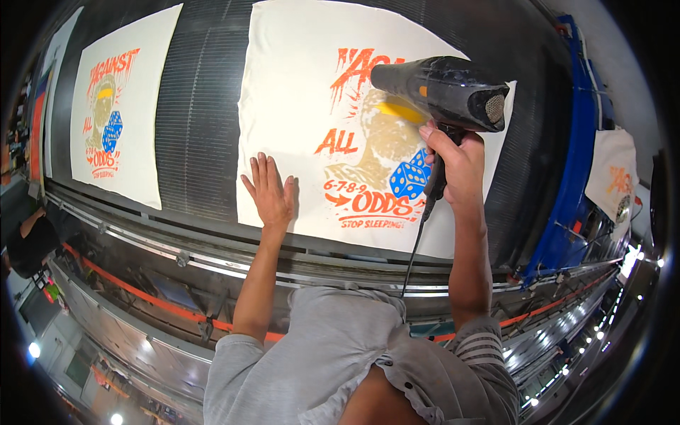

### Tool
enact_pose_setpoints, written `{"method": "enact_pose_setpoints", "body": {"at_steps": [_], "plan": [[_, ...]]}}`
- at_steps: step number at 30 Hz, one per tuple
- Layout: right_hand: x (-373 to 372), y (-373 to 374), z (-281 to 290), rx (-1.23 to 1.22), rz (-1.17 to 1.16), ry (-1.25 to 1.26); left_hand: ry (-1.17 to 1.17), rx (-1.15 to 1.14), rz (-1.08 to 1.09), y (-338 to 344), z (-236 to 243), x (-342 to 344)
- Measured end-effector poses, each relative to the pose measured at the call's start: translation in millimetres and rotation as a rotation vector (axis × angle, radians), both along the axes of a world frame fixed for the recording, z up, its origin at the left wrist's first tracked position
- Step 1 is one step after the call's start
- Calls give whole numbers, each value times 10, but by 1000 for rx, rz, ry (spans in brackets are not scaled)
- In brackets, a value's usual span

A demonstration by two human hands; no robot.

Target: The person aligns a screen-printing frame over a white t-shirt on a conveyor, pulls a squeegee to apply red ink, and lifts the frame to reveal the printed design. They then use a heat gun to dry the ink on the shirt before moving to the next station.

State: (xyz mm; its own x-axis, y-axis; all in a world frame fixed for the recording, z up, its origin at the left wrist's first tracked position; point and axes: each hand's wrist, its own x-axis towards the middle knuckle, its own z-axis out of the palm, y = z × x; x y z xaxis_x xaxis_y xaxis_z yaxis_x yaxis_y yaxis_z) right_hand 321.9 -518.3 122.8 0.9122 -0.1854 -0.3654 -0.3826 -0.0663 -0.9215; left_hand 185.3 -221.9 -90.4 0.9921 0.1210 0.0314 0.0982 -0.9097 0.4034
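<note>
A cream fabric panel (283, 78) lies flat in front of me, printed with orange lettering, a tan and yellow figure and blue dice. My left hand (270, 195) rests palm down on its lower left part, fingers spread and holding nothing. My right hand (460, 159) is wrapped round the handle of a black hair dryer (443, 88). The dryer is held over the upper right of the print, its nozzle pointing left, and hides part of the top lettering. From its handle a dark cord (416, 248) runs down toward my body.
Another cream panel (145, 78) with the same print lies to the left on the black ribbed table (202, 106). A blue metal frame (567, 163) stands at the right, with a printed cloth (615, 166) hanging beside it. A metal rail (354, 280) edges the table's near side.
</note>
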Motion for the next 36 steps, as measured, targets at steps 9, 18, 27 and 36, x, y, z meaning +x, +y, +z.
{"method": "enact_pose_setpoints", "body": {"at_steps": [9,18,27,36], "plan": [[75,-27,-183,9,-76,-47,26,0,1,-1,-2,-2],[388,-222,-262,42,-105,-63,35,3,-1,-19,5,7],[138,-768,-222,-70,-282,-16,34,2,15,-32,-7,20],[-101,-1199,-267,-50,-382,20,65,-36,-8,-62,29,259]]}}
